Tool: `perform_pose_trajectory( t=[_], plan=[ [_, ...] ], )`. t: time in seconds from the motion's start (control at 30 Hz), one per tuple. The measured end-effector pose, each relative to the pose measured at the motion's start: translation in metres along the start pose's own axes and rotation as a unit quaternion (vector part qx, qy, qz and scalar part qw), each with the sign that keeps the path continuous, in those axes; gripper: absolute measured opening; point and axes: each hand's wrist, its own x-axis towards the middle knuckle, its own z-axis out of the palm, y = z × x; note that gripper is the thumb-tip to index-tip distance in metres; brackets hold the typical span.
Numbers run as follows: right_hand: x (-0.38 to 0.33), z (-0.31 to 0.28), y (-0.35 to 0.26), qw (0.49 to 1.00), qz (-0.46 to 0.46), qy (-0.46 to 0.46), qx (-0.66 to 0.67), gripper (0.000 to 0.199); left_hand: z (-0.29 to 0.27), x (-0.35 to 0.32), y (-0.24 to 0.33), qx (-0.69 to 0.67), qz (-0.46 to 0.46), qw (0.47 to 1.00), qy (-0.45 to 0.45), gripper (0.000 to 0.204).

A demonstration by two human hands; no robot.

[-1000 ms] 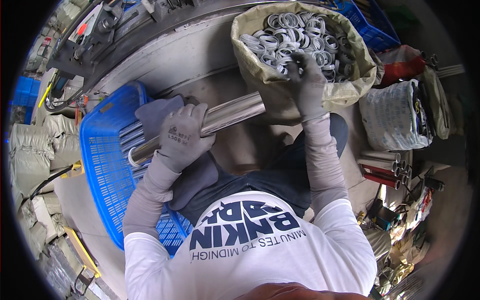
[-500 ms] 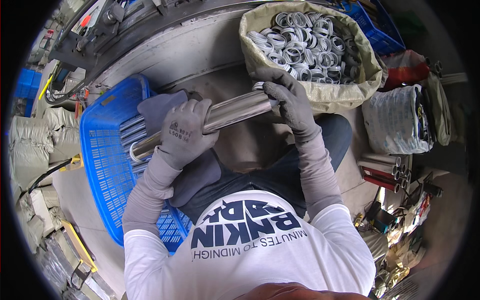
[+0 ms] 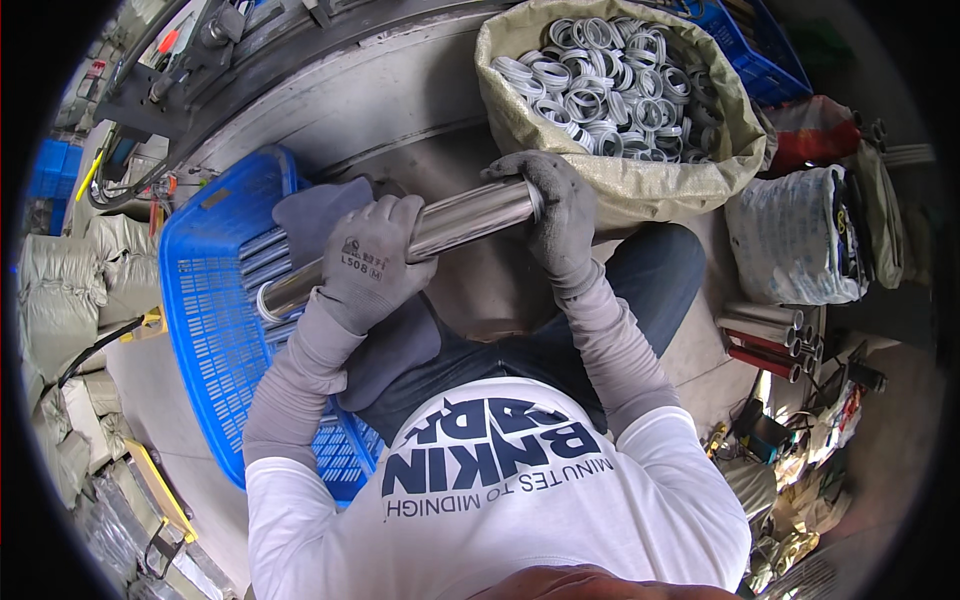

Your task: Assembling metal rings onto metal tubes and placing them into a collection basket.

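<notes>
A shiny metal tube (image 3: pixel 470 219) lies slantwise across my lap, its right end higher in the picture. Wrapped round its middle is my left hand (image 3: pixel 376 262), in a grey glove. My right hand (image 3: pixel 556 215), gloved too, closes over the tube's right end, with its palm against the opening and the fingers over the top. A pale ring (image 3: pixel 265 303) sits on the left end, above the blue basket (image 3: pixel 215 360). Whether a ring is on the right end is hidden by my right hand. More metal tubes (image 3: pixel 265 256) lie in the basket.
Beyond my right hand stands an open woven sack (image 3: pixel 640 190) full of pale rings (image 3: pixel 620 85). Stacked tubes (image 3: pixel 765 330) and a plastic-wrapped bundle (image 3: pixel 790 235) are at the right. A machine frame (image 3: pixel 210 90) runs along the far left. Wrapped packages (image 3: pixel 60 290) line the left side.
My right hand has turned and moved slightly left and down, from fingering a pale ring at the tube's end to capping that end with its palm. The left hand keeps its grip.
</notes>
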Motion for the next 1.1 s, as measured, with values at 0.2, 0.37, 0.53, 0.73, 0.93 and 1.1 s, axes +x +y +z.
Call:
perform_pose_trajectory(
  t=[0.2,0.37,0.53,0.73,0.93,1.1],
  plan=[
    [-0.002,0.007,0.002,0.985,0.116,0.019,0.123,0.032,0.003,0.003,0.000,-0.023,-0.014,0.999,-0.037,0.051],
    [-0.009,0.018,0.009,0.958,0.184,0.034,0.216,0.034,0.000,0.002,-0.003,-0.028,-0.016,0.998,-0.060,0.055],
    [0.004,0.006,0.020,0.965,0.169,0.026,0.199,0.033,-0.027,-0.006,-0.016,-0.088,0.012,0.993,-0.073,0.066],
    [0.060,-0.106,0.092,0.885,0.194,-0.072,-0.417,0.060,-0.057,-0.006,-0.061,-0.008,-0.011,1.000,0.003,0.064],
    [0.049,-0.108,0.119,0.857,0.272,-0.141,-0.414,0.056,-0.058,0.108,-0.099,0.155,0.018,0.972,0.178,0.058],
    [0.040,-0.091,0.098,0.979,0.144,0.144,0.012,0.051,-0.073,0.235,-0.127,0.269,-0.124,0.948,0.114,0.059]
  ],
)
